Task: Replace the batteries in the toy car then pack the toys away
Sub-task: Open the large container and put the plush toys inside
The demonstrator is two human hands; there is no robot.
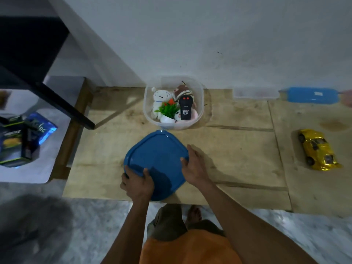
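Both hands hold a blue lid (156, 164) over the near middle of the wooden bench (238, 155). The left hand (138, 181) grips the lid's near left corner, thumb on top and fingers curled under the edge. The right hand (192, 164) holds the lid's right edge, thumb lying on the top face and fingers wrapped down over the rim. Just beyond the lid, near the far edge of the bench and close to the white wall (209, 35), stands a clear plastic container (199, 88), uncovered. Inside it lie a white plush toy (159, 101), a brown striped plush toy (182, 91), a small green plastic plant (168, 109) in a white pot, and a black remote control (186, 107) with two red buttons. The yellow toy car (317, 149) sits on the bench well apart to the right, outside the container, on its wheels. At the far right a blue cylinder (309, 94) lies on its side, with a shallow clear tray (255, 93) just left of it. On the floor to the left stand dark printed boxes (13, 141) beside a blue packet (41, 127).
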